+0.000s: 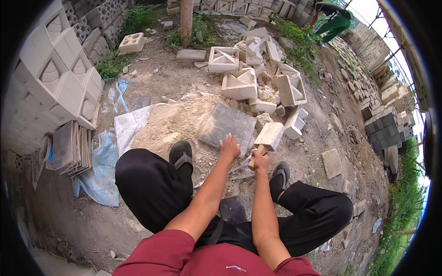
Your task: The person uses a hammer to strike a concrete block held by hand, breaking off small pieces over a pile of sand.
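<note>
My right hand [259,161] is wrapped round the short wooden handle of a mallet [270,136], whose pale block-shaped head points away from me. My left hand [229,148] rests with fingers stretched out at the near edge of a flat dark grey slab [229,123]. That slab lies tilted on a heap of sandy, crushed material [172,120]. Both hands are between my sandalled feet, the mallet head just right of the slab. Another dark square plate [233,209] lies closer to me, between my legs.
Broken and whole pale decorative blocks [239,83] are piled beyond the slab. Stacked blocks [62,73] form a wall at left, with thin boards [78,148] leaning below. A wooden post [186,23] stands ahead. Another person [332,24] in green trousers is at far right.
</note>
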A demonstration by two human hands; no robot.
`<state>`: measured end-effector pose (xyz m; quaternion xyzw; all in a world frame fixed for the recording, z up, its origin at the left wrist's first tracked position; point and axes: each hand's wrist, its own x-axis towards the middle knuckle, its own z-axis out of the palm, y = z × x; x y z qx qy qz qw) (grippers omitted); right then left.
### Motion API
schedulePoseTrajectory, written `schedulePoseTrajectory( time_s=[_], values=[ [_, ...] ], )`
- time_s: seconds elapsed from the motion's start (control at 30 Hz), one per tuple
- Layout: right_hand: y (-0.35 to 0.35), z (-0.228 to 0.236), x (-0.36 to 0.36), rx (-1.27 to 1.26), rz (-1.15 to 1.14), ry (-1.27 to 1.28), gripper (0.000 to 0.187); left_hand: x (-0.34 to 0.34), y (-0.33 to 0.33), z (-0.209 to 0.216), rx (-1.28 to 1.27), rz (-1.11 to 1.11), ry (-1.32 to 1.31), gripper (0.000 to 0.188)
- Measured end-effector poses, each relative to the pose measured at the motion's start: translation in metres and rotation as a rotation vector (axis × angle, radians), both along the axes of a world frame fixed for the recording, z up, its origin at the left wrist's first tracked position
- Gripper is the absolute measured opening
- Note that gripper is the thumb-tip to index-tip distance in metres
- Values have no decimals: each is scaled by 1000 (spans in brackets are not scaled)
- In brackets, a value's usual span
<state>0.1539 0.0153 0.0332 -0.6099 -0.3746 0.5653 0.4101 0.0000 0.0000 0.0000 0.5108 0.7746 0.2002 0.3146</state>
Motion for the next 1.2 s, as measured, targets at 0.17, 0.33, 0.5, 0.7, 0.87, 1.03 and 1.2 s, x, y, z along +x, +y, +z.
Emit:
schedulePoseTrajectory(
  time_s=[0.17, 0.33, 0.5, 0.7, 0.87, 1.03, 1.2],
  values=[
    [0, -19, 4, 23, 23, -193, 24, 2, -2, -10, 76, 2, 99, 54],
    [-14, -34, -17, 20, 151, -448, 58, -20, -3, -18, 86, 43, 68, 55],
    [-35, -18, -35, 122, 163, -648, 57, -55, -21, -23, 107, -194, 141, 59],
    [-25, -16, -43, 29, 238, -648, 57, -61, -21, -15, 88, -256, 183, 64],
    [-18, -18, -44, 68, 312, -666, 61, -43, -30, -13, -22, -239, 171, 68],
    [-10, -6, -45, 103, 334, -489, 70, -54, -40, -11, -5, -128, 22, 63],
    [4, -14, -9, 180, 439, -719, 61, -34, -32, 17, 22, -16, -46, 60]
  ],
)
